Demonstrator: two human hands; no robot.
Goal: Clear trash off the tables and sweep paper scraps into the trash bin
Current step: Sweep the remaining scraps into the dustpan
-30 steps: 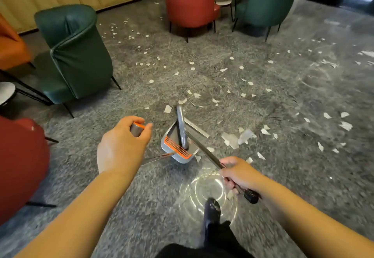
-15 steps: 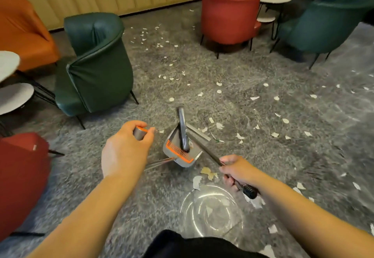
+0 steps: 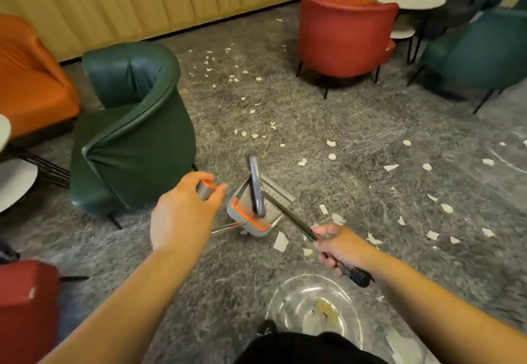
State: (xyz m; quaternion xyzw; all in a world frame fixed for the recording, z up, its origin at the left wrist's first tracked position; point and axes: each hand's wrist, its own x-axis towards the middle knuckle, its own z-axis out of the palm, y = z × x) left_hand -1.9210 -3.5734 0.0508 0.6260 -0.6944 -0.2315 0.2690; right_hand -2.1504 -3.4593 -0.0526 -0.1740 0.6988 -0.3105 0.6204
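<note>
Sweeping scraps [image 3: 281, 240]: your left hand [image 3: 182, 215] grips dustpan [image 3: 258, 211] handle, right hand [image 3: 340, 245] grips broom [image 3: 288, 214]; next, brush near scraps in.

Glossy stone-like floor [image 3: 370, 124], matt plastic dustpan [image 3: 256, 212], leathery green armchair [image 3: 134, 135], perhaps vinyl.

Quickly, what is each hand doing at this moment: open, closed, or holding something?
Left hand: closed on the dustpan handle.
Right hand: closed on the broom handle.
</note>
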